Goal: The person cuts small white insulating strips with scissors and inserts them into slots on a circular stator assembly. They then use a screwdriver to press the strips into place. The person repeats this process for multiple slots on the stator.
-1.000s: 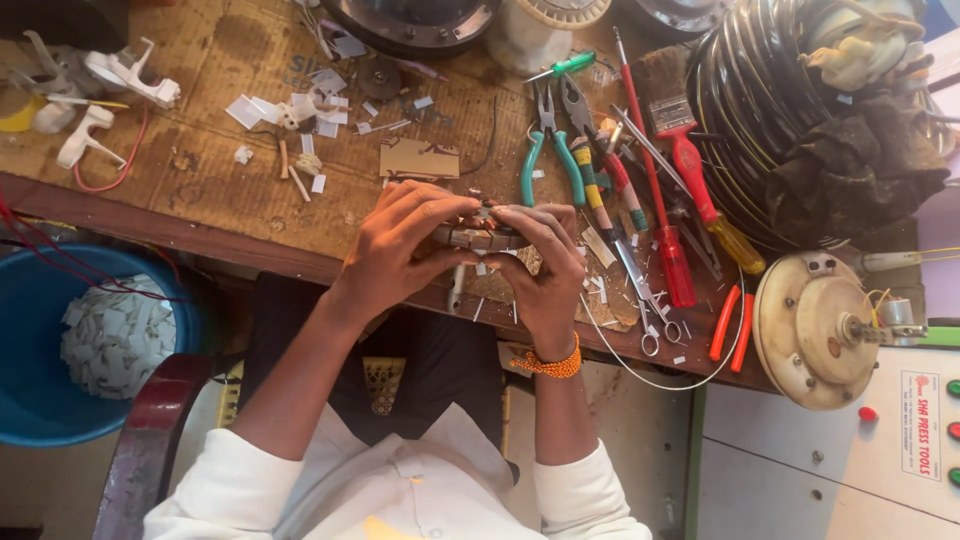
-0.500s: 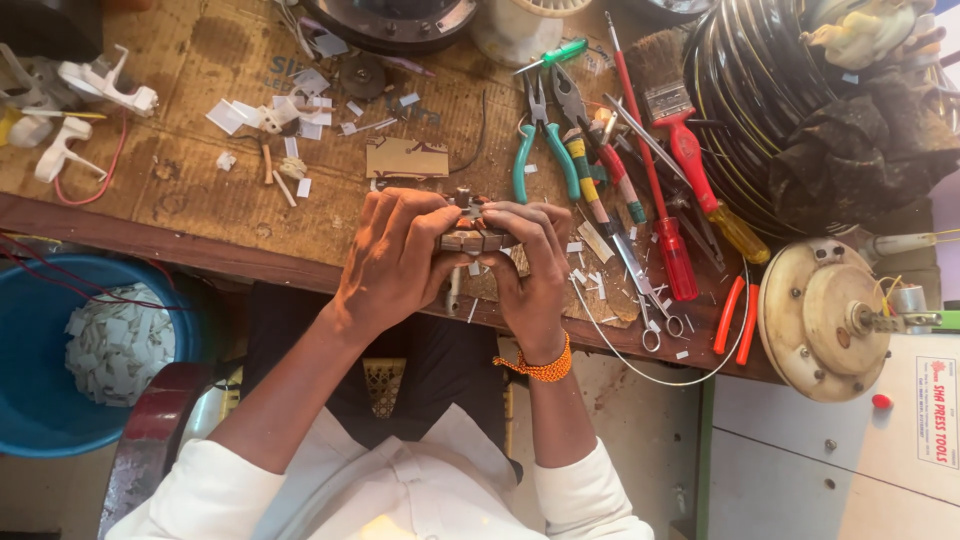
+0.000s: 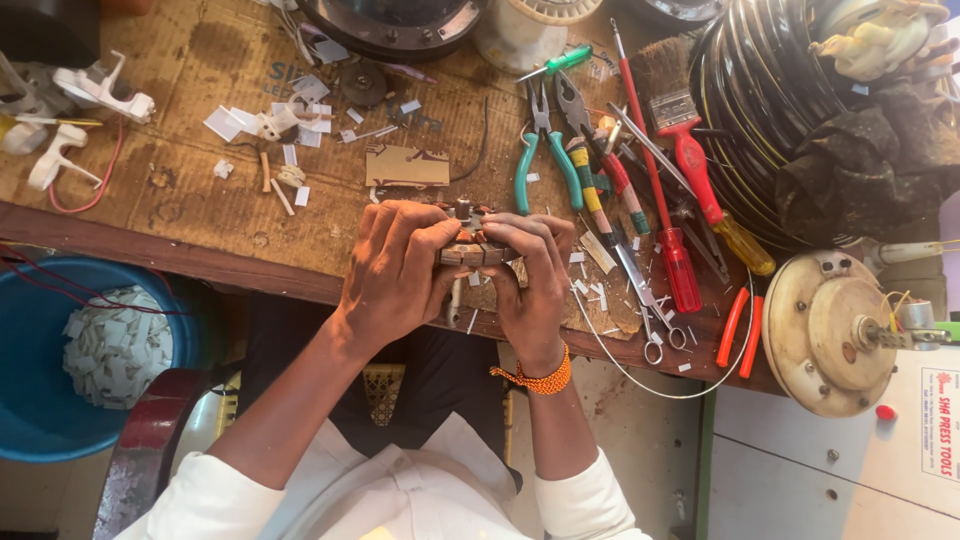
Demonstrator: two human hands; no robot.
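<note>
Both grips closed on the small motor core at the near edge

Right now my left hand (image 3: 400, 270) and my right hand (image 3: 530, 285) meet over the near edge of the surface (image 3: 180, 200), and between them sits a small metal motor core (image 3: 470, 250). Both grips are narrow and closed on it: left fingers wrap its left end, right fingers curl over its right end, thumbs beneath. Its long axis runs left to right, from one palm to the other, so neither hand is nearer; it lies level between them, just above the wood. How much of it rests on the surface I cannot tell.

Just beyond my knuckles lies a flat brown card piece (image 3: 405, 165). Toward the right edge lie green-handled pliers (image 3: 540, 165), a red screwdriver (image 3: 650, 170) and a red-handled brush (image 3: 690, 150), with a coil of black cable (image 3: 770, 110) at the far right corner. White plastic scraps (image 3: 270, 125) scatter toward the far left. Below the left edge stands a blue bucket (image 3: 30, 400); off the right edge a round metal end cover (image 3: 835, 335) rests on a pale cabinet.
</note>
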